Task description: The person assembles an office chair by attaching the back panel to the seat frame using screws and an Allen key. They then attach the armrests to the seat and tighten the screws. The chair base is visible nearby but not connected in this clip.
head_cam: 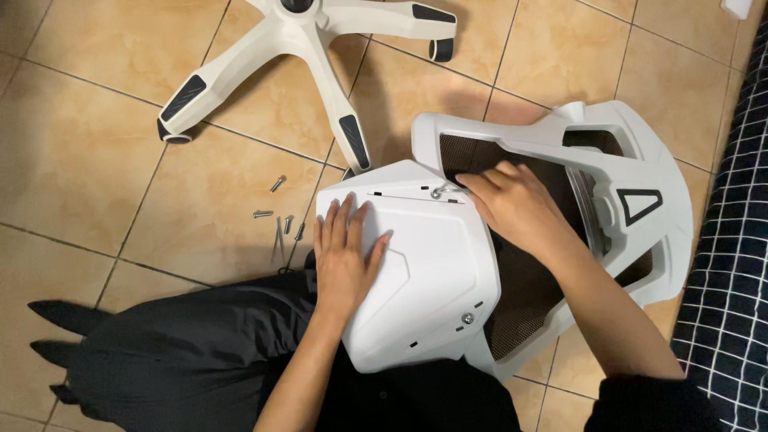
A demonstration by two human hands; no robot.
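A white plastic chair panel [432,272] lies across my lap, joined to a white chair back frame [640,160] with black mesh. My left hand [346,252] rests flat on the panel's left side, fingers spread. My right hand [512,204] sits at the panel's upper edge, its fingertips pinching a silver bolt [438,191] set in the panel. A second bolt [468,318] sits in the panel near its lower right.
A white five-armed chair base [296,48] with black pads lies on the tan tile floor [96,152] at the top. Several loose screws [280,220] and a thin key lie on the tiles left of the panel. A dark checked fabric [732,288] runs along the right edge.
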